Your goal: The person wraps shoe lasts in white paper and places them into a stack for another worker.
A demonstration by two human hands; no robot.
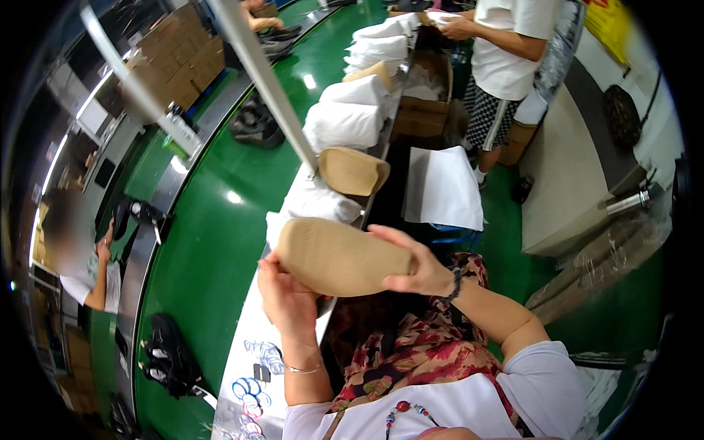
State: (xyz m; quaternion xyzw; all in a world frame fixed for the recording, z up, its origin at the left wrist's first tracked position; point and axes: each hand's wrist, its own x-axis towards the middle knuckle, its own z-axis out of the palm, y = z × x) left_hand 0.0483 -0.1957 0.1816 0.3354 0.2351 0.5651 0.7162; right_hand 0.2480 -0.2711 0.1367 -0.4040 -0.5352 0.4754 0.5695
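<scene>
A tan moulded form (341, 257), broad and rounded at one end and narrower at the other, is held up above the bench edge. Its exact kind is not clear. My left hand (284, 297) grips the broad end from below, with the thumb along its edge. My right hand (418, 265) is closed around the narrow end, thumb and fingers on opposite sides. Just beyond it, on the bench (253, 312), lie a white wrapped bundle (319, 202) and another tan form (352, 171) with a hollow end.
White wrapped bundles (343, 126) line the bench farther off. Rubber bands (249, 392) lie at its near end. Black shoes (170, 356) sit on the green conveyor (213, 242) to the left. White sheets (444, 187) rest on a stool at right. Co-workers stand ahead (510, 51) and at left (92, 286).
</scene>
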